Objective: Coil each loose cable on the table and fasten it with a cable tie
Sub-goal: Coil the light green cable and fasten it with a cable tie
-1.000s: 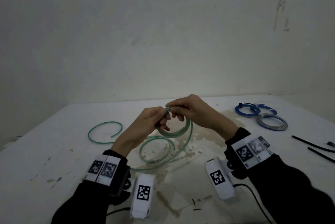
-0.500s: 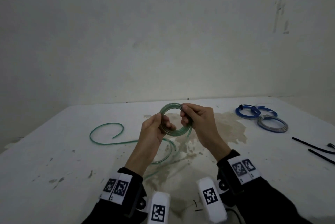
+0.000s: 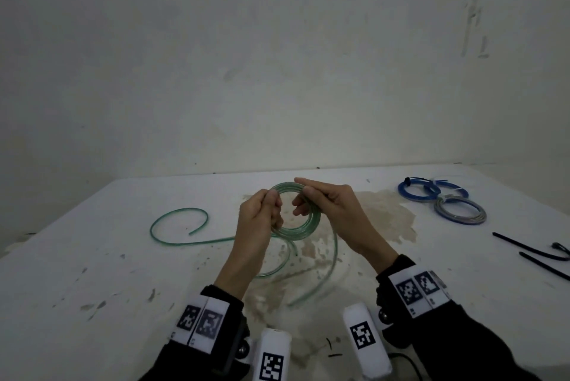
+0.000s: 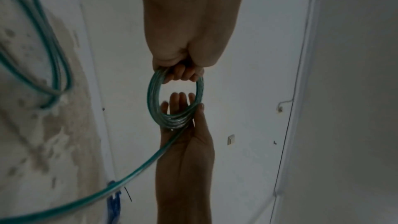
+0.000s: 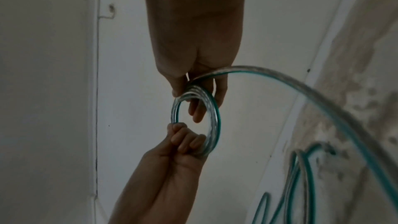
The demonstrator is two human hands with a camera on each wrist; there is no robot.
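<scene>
I have lifted the green cable [image 3: 296, 232] coil higher and turned it up to face me. My right hand [image 3: 331, 208] has opened its fingers more, and my left hand [image 3: 260, 220] now holds the coil's left side.

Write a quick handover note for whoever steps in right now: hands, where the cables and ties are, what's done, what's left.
Left hand: grips the left side of the green cable coil, fingers curled through it.
Right hand: pinches the coil's right side and guides the feed.
Several turns are wound and held above the table; a long green tail lies loose on the left.
Blue coils and a grey coil lie far right; the nearest blue one looks tied.
Black cable ties lie at the right edge.
Left: wind in the tail, then tie the green coil.
</scene>
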